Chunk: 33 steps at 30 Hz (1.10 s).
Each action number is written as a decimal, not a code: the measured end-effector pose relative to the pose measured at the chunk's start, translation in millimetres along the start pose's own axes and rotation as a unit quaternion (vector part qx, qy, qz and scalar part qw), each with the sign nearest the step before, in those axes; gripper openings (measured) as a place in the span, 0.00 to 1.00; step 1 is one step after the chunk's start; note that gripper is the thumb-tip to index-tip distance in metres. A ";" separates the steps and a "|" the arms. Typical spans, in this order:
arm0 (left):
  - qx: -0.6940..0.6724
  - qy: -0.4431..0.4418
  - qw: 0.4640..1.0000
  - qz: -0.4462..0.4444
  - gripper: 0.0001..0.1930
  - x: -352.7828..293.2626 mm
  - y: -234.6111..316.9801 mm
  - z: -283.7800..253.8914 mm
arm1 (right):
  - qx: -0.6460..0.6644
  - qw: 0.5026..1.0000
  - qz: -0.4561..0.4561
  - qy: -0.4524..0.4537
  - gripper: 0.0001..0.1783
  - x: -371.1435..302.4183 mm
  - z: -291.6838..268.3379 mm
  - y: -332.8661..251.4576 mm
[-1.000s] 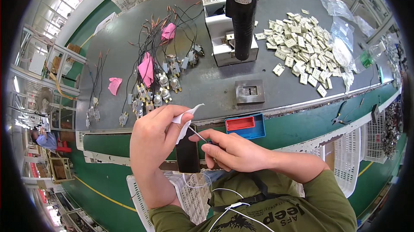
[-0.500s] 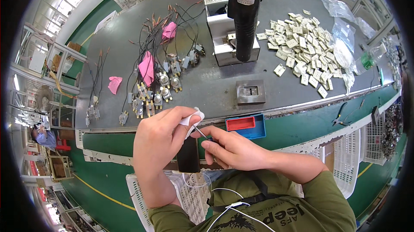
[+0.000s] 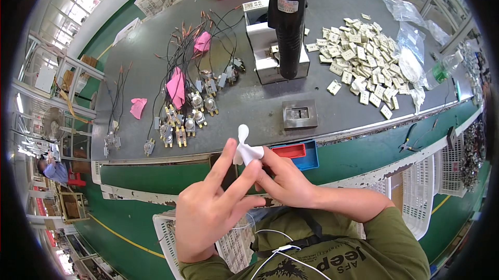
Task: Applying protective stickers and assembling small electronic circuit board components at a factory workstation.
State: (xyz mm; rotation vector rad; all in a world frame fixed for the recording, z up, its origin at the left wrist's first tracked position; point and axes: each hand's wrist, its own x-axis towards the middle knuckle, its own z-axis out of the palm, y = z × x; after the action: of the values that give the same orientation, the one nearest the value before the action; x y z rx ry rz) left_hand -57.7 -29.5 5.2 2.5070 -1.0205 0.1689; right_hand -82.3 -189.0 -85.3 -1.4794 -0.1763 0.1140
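Pink scrap point(image 3: 138, 107) lies far left on the bench, wired metal parts point(image 3: 190, 125) clustered next. Left hand point(image 3: 213, 204): fingers spread, two tips around white cloth point(image 3: 248, 152); can't tell if pinching. Cloth is crumpled, raised between both hands, in front of the bench edge. Right hand point(image 3: 283, 182): fingers curled, index against cloth; grip hidden. Metal block point(image 3: 300, 114) beyond; then white-piece pile point(image 3: 361, 59), bottle point(image 3: 443, 72).
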 end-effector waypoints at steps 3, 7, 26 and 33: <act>-0.108 0.070 0.992 0.014 0.23 -9.5 -16.5 2.6 | -0.017 1.000 -0.013 -0.012 0.16 -1.6 0.2 0.3; -0.202 0.135 0.970 -0.031 0.15 1.8 -30.4 19.0 | -0.045 0.998 -0.045 -0.018 0.17 -6.0 -0.9 3.4; -0.300 0.124 0.945 -0.029 0.05 6.8 -28.0 47.1 | -0.130 0.963 -0.227 -0.064 0.38 15.0 -40.1 -16.2; -0.394 0.177 0.900 -0.051 0.05 7.0 -30.2 62.0 | 0.099 0.976 -0.177 -0.075 0.24 0.0 -11.9 -1.3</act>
State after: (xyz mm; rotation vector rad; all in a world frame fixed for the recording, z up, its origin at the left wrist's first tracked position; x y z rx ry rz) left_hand -34.7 -41.3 -59.1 1.6979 -0.6241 0.1352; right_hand -80.1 -200.8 -85.0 -1.2202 -0.5326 -0.0458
